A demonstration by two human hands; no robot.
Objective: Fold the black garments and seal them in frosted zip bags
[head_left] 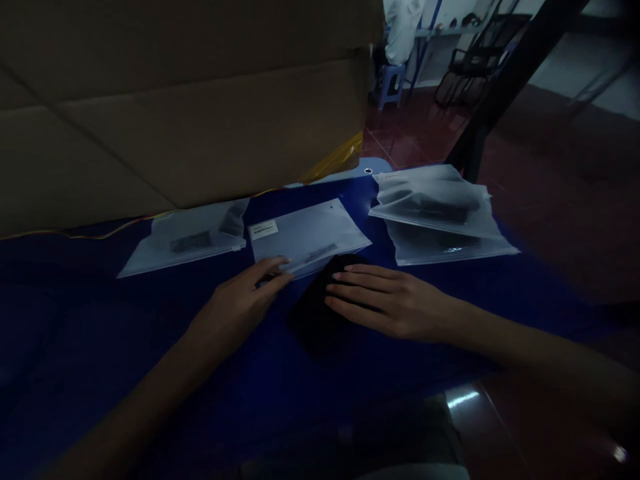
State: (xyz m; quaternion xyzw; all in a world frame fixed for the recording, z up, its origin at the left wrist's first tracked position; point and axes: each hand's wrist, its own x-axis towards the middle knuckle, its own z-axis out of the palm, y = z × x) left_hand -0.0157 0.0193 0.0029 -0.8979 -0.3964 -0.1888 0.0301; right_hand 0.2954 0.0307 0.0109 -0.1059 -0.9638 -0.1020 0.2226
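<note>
zip bag (310, 233) slants up rightward (label (263, 229) leftmost), left fingers (270, 273) pinching its edge, right fingers (355, 287) flat on black cloth (313, 320).

Left hand (239, 308) curled; right hand (390, 301) flat

The cardboard box (180, 113) is overhanging the far side of the blue table (75, 320), blocking any reach past it. Zip bags (310, 237) are lying ahead of both hands, the dark bundle (313, 313) is sitting between the left hand (235, 310) and right hand (390, 300), and a narrow strip of table is running between the bags.
</note>
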